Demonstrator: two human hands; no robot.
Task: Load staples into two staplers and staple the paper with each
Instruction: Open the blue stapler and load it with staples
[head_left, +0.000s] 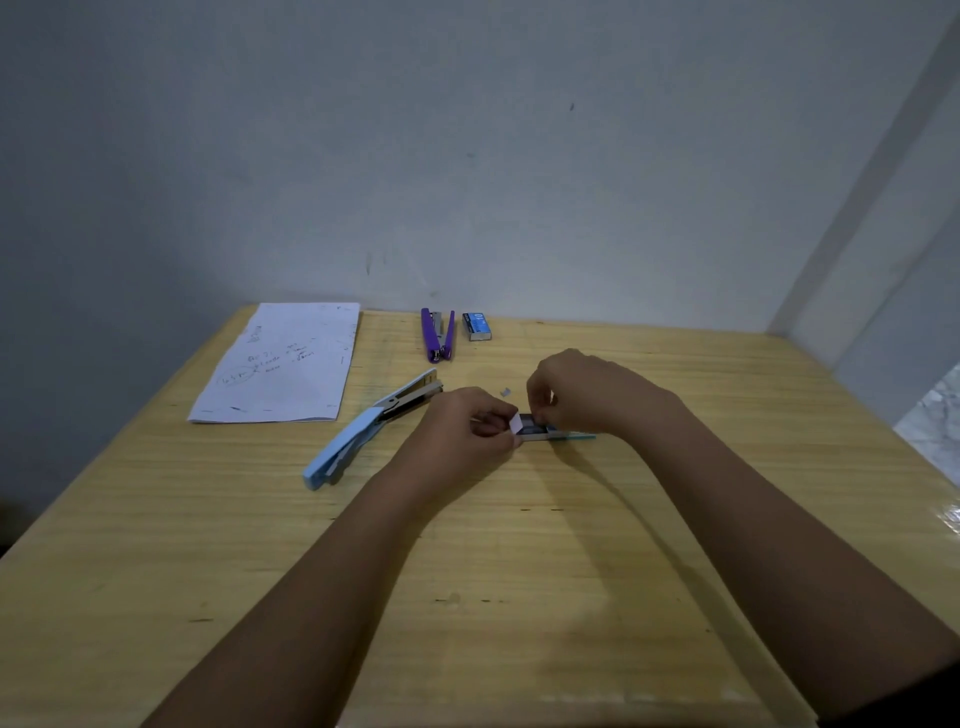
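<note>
From my remote seat I see the open staple box (540, 432) lying flat near the middle of the wooden table (519, 597), between the two hands: a small grey tray with dark contents, slid partway out of a thin blue sleeve that pokes out to the right. The left hand (467, 426) has its fingers curled and pinches the white end flap of the tray between thumb and forefinger. The right hand (576, 389) arches over the tray with its fingertips bunched down into it; I cannot tell whether they grasp staples or only the tray edge. A loose bit of staples (505, 392) sits just beyond the hands. To the left lies the light-blue stapler (358, 436), hinged open so its metal magazine shows, pointing diagonally towards the far right. At the back edge the purple stapler (437, 335) stands spread open too, and just beside it is a closed staple box (476, 326), blue on top with a large white numeral I read as "10"; the smaller print is too blurred. The sheet of paper (285, 364) at the far left carries handwritten scribbles and one circled note, none of it legible to me.
</note>
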